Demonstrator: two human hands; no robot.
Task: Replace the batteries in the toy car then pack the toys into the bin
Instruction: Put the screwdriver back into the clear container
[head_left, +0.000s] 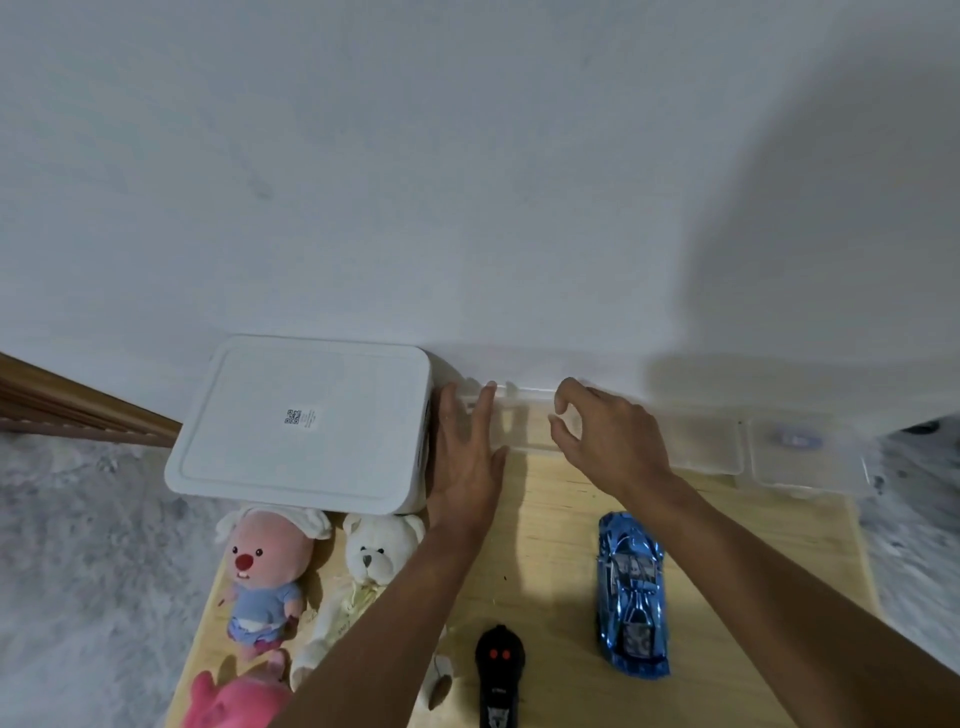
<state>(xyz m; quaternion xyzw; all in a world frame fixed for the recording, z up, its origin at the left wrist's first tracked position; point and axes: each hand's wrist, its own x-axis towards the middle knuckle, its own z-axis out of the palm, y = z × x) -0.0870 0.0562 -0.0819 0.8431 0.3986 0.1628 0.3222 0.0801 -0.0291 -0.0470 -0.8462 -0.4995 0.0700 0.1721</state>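
Observation:
The shiny blue toy car (631, 597) lies on the wooden board (556, 540), pointing toward me. A black remote (498, 675) sits to its left. The white bin (306, 421), lid on, stands at the back left against the wall. A clear plastic box (524, 421) lies along the wall between bin and hands. My left hand (467, 457) rests flat on its left end, fingers straight. My right hand (602, 436) arches over its right part, thumb and fingertips pinching the box's top edge.
A pink beaver plush (265, 571), a white bear (374, 561) and a pink plush (234, 699) lie in front of the bin. Two more clear boxes (711, 441) (810, 460) line the wall at right. Grey carpet (88, 545) surrounds the board.

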